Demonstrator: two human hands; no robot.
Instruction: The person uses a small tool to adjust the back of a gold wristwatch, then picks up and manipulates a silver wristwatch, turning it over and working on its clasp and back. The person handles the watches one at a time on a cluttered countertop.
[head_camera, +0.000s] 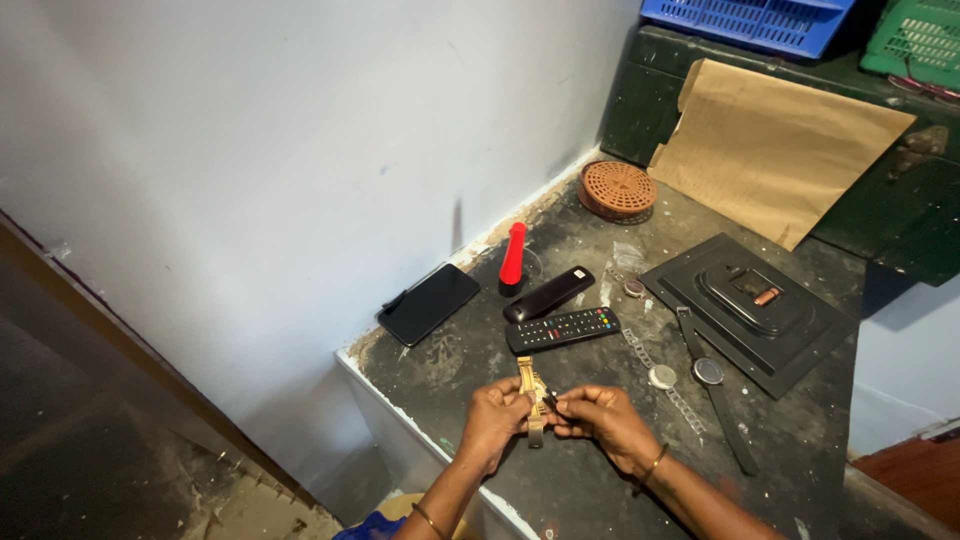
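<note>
— Two hands, one small thing between them: what is it?

— A gold-coloured wristwatch (532, 398) with a metal link band. The band stands nearly upright, one end rising above the fingers and the other hanging below them. The case is mostly hidden behind the fingers, so I cannot make out the dial.

— How is it gripped?

— The left hand (494, 420) pinches the watch from its side, fingers curled around the middle. The right hand (600, 415) meets it from the other side, fingertips pressed together against the band; whether they hold a small tool I cannot tell. Each wrist wears a thin bangle.

— Where does this sit?

— Just above the near edge of a dark, scuffed worktop (580, 490), close to its front corner.

— And around it?

— Just beyond the hands lies a black remote (562, 328) with coloured buttons, and a slimmer black remote (548, 293) past it. A red torch (513, 256) lies near the wall, a black phone (429, 303) beside it. To the right, a silver-banded watch (662, 377) and a dark-strapped watch (712, 376) lie flat, next to a black tray (800, 345).
</note>
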